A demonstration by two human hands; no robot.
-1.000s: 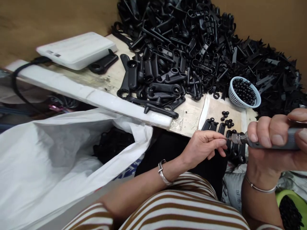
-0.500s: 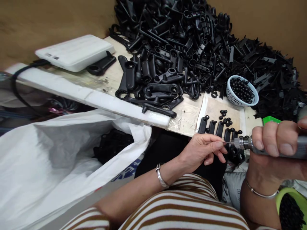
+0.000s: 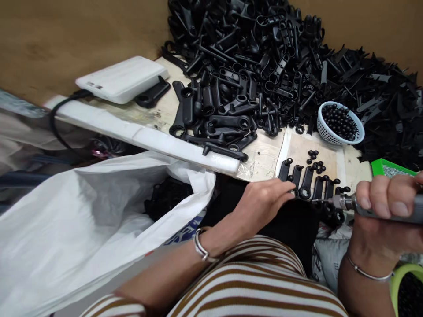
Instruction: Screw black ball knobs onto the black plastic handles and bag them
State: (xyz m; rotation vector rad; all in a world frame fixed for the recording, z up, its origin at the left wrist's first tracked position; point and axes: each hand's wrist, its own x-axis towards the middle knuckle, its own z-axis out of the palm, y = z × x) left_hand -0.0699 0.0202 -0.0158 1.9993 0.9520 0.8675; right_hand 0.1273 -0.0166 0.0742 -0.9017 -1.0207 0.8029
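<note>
My right hand (image 3: 386,207) is wrapped round a grey electric screwdriver (image 3: 345,202), its thin bit pointing left with what looks like a screw at the tip. My left hand (image 3: 261,200) has its thumb and fingers pinched at the near end of the leftmost black crank handle (image 3: 284,169), at the board's front edge. More crank handles (image 3: 306,180) lie in a row to the right, several topped with small round knobs. Loose black knobs (image 3: 319,166) sit just behind the row.
A heap of black plastic parts (image 3: 238,66) covers the back. A blue basket (image 3: 342,123) holds knobs; a green tray (image 3: 390,167) holds small metal pieces. A white box (image 3: 122,79) with a cable stands left. Below hangs an opened white sack (image 3: 99,211). A lime bucket (image 3: 395,286) is lower right.
My left hand has left the screwdriver tip and moved left to the leftmost crank handle. The screwdriver stays in my right hand. The whole view has shifted slightly.
</note>
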